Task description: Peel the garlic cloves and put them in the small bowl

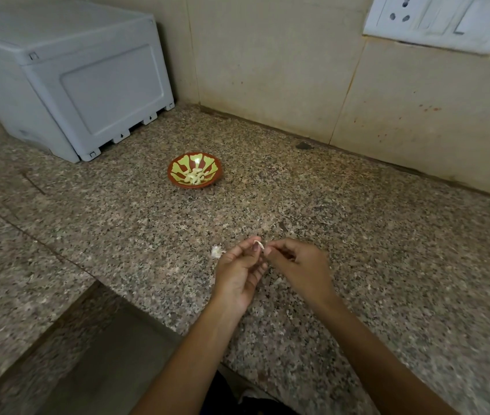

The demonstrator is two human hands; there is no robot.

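Note:
A small brown bowl (pixel 195 170) with a yellow-green pattern sits on the granite counter (pixel 357 235), holding several peeled pale cloves (pixel 194 176). Nearer to me, my left hand (pixel 239 274) and my right hand (pixel 300 266) meet fingertip to fingertip above the counter. Between them they pinch one small garlic clove (pixel 258 244), mostly hidden by the fingers. A scrap of white garlic skin (pixel 216 251) lies on the counter just left of my left hand.
A grey plastic box (pixel 67 76) stands at the back left against the wall. A white socket plate (pixel 444 22) is on the tiled wall at upper right. The counter drops away at a step (pixel 112 333) at lower left.

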